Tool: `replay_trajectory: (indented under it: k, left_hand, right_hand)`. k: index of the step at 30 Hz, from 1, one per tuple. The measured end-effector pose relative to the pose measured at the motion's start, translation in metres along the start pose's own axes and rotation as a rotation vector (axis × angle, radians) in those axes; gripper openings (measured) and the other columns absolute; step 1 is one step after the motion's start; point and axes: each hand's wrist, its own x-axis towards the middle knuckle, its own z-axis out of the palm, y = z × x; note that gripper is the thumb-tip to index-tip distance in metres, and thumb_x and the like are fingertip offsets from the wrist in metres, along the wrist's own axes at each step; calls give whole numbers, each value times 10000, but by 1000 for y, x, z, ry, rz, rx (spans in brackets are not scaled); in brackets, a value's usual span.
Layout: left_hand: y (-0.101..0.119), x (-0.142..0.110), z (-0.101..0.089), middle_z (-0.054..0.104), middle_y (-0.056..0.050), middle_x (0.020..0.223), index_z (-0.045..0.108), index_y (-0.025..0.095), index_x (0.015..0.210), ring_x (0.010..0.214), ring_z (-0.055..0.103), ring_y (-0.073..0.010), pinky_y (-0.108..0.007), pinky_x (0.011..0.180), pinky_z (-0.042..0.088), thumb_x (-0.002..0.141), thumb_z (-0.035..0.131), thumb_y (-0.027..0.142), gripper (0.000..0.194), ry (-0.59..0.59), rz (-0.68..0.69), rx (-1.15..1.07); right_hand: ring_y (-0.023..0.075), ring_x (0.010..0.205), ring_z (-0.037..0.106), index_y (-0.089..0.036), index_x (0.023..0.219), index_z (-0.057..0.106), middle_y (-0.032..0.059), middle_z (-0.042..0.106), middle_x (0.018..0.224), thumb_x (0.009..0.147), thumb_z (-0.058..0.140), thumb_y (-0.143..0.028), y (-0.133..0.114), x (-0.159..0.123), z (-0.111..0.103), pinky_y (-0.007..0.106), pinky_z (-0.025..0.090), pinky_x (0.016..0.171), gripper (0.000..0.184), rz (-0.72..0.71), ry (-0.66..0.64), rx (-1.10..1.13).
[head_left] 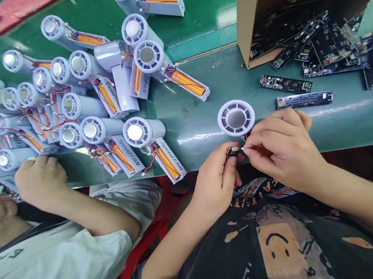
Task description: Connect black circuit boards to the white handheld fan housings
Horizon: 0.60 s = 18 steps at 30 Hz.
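Observation:
My left hand (215,181) pinches a small black circuit board (234,151) between thumb and fingers. My right hand (285,151) sits just beside it, its fingertips pinching a tiny white connector (242,149) at the board's edge. Just beyond my hands, a grey-white handheld fan head (236,117) lies on the green mat, and a short orange wire (245,137) runs from under it towards my fingers. The fan's handle is hidden behind my hands.
Several assembled SpeedFAN fans (154,152) with orange batteries and loose wires crowd the bench to the left, where a co-worker's hands (40,182) work. Black circuit boards (285,82) lie to the right, with more piled by a cardboard box (278,3).

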Motion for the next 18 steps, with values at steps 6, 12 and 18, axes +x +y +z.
replay_trajectory:
  k: [6, 12, 18]
  left_hand:
    - [5, 3, 0, 562, 48, 667, 535, 150, 1179, 568, 591, -105, -272, 647, 498, 986, 369, 171, 255, -42, 34, 79]
    - [6, 5, -1, 590, 20, 692, 534, 155, 1223, 688, 626, -155, -333, 758, 512, 981, 369, 156, 293, -43, 42, 139]
    - [5, 5, -1, 636, -23, 783, 547, 157, 1218, 819, 649, -190, -380, 845, 522, 981, 377, 148, 292, -35, 59, 170]
  right_hand:
    - [223, 864, 549, -223, 750, 654, -3, 718, 810, 881, 646, -212, 1, 1, 0, 394, 325, 787, 132, -46, 9, -20]
    - [224, 857, 534, -193, 777, 671, 42, 721, 842, 887, 640, -194, 0, 4, -4, 394, 407, 780, 114, -131, -43, -47]
    - [241, 854, 534, -186, 806, 690, 58, 719, 869, 902, 625, -208, -1, 3, -6, 413, 440, 756, 118, -151, -74, -111]
